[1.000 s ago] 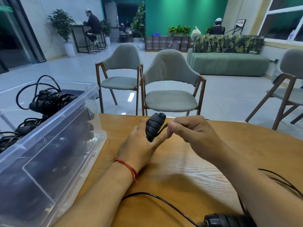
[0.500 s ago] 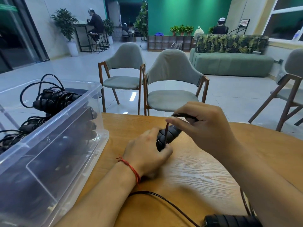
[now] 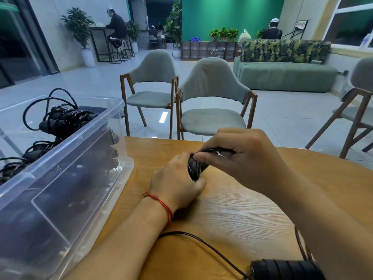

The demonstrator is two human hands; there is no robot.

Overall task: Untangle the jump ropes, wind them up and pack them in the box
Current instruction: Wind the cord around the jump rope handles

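The left hand [image 3: 177, 182] grips a black handle [image 3: 194, 170] upright while the right hand [image 3: 240, 158] pinches its cord [image 3: 214, 151] above it.

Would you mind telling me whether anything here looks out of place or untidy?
One thing: in the clear box, the top jump rope bundle has loose cord loops sticking up above the rim, so it looks poorly wound. Nothing else stands out.
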